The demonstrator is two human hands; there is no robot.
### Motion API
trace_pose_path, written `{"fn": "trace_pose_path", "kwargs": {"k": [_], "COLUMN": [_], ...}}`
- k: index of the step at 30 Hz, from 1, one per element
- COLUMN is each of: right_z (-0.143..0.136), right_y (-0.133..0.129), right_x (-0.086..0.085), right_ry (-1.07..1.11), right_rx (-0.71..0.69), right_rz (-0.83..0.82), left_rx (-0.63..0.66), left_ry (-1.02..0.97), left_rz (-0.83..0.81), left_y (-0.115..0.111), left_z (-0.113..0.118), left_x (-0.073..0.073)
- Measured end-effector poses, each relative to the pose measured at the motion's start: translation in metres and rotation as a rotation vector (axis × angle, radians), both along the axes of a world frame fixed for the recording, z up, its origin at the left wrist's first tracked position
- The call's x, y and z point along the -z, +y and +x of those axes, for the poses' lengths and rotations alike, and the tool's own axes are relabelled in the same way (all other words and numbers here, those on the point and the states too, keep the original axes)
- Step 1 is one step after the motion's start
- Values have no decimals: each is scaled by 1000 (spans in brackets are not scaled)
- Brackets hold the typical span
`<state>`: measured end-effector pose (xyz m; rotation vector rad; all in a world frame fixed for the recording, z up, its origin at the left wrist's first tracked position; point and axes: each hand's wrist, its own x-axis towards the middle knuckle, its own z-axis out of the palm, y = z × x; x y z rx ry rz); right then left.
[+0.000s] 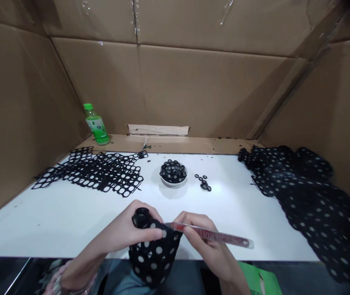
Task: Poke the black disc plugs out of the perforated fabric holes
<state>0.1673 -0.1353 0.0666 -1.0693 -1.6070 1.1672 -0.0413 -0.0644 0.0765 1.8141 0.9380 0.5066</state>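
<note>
My left hand (141,229) grips a black sheet with pale dots (153,258) near the table's front edge. Its upper end is rolled over, and the rest hangs below the tabletop. Between the thumb and fingers of my right hand (202,231) is a slim tool with a red and clear handle (224,237). The tool's narrow tip touches or lies very close to the sheet's upper edge, beside my left thumb; its exact kind is unclear. Beyond my hands stands a white bowl (174,183) heaped with small black rings (172,170).
Several loose black rings (204,182) lie right of the bowl. Black netting with round holes (101,172) spreads at left, and more dotted black sheet (310,192) drapes over the right edge. A green bottle (97,127) stands back left. Cardboard walls (193,82) enclose the white table (79,221).
</note>
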Motion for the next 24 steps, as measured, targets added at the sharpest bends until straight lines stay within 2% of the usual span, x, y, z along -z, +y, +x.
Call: {"fn": "trace_pose_path", "kwargs": {"k": [4,9,14,19,21,24], "right_z": [5,6,1,-16,-26,-38], "right_y": [-1,-2,-7,-13,-12,-9], "right_x": [4,6,1,-8,-7,-2], "right_ry": [68,17,-53,-251,-362,-490], "right_rx": [-11,-10,79,122,130,224], "right_rz": [34,20,62,224,280,310], "left_rx": [-95,-68,-92,-165,-163,-131], "left_ry": [-56,-76,-94,-104,-62,-3], "left_rz": [103,126,203,364,423,461], "left_y": [-2,-2,-5,-15,-18,-20], "left_z": [-4,-1,-1,-5,-4,0], "left_x": [2,-4,-1,6,6,5]}}
